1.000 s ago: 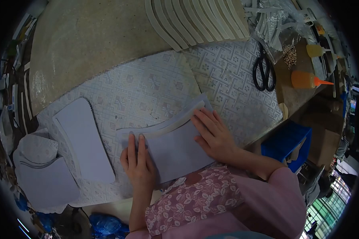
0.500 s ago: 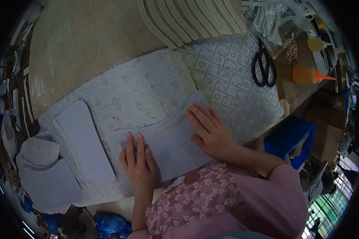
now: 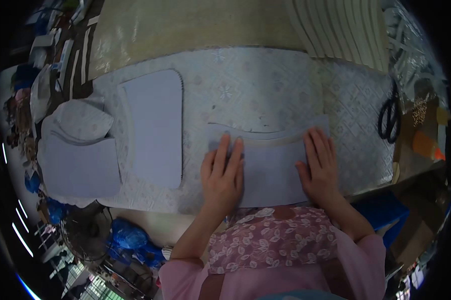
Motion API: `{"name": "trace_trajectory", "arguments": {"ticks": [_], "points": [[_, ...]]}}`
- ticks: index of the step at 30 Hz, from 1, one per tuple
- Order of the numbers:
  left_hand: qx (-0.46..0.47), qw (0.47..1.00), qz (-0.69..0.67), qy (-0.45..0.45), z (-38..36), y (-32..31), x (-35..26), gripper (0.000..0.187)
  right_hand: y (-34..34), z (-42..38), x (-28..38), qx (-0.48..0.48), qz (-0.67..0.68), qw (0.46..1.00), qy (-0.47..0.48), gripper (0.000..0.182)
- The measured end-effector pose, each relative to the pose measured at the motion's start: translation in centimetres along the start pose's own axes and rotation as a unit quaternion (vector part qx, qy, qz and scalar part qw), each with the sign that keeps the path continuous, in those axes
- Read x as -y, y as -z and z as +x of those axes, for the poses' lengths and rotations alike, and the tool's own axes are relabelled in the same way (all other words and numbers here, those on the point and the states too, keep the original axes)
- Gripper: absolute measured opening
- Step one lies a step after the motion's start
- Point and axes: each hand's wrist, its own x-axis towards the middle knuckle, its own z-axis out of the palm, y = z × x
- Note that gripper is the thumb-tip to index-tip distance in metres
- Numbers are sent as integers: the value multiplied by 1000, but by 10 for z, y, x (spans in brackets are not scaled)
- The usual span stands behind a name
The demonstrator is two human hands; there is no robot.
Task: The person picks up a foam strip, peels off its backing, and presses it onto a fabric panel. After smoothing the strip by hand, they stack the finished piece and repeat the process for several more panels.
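Observation:
A pale lavender-grey cut sheet (image 3: 273,175) lies in front of me, with a concave upper edge and a lighter band running along that curve. On its left end rests my left hand (image 3: 221,175), open, fingertips pressing just under the curved edge. My right hand (image 3: 319,167) lies open on the right end, fingers stretched along the band. The thumb sits a little apart. Beneath the palms, parts of the sheet are hidden. Left of my hands is a tall pale panel (image 3: 155,130) with a serrated dark right edge.
At the far left lies a stack of pale curved pieces (image 3: 83,167). Black-handled scissors (image 3: 388,117), an orange bottle (image 3: 425,145) and small metallic bits (image 3: 419,111) are on the right. Curved strips (image 3: 335,30) lie at the back. A blue bin (image 3: 383,215) stands below the table edge.
My view has turned, so the table and sheet appear straighter and farther right. Both hands stay flat on the sheet, with the right fingers now pointing more directly away from me.

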Motion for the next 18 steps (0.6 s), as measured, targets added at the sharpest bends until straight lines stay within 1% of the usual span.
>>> {"name": "trace_trajectory", "arguments": {"ticks": [3,12,15,18], "points": [[-15,1000,-20,1,0,-3,1,41,-1,0,1,-2,-16,1000,0,60],[-22,999,-42,14,0,-4,1,41,-3,0,2,-7,-35,999,0,59],[-11,1000,16,16,0,1,-2,39,-2,1,3,-7,-44,999,1,57],[3,998,53,-13,7,5,4,37,-1,2,5,2,-61,998,4,54]]}}
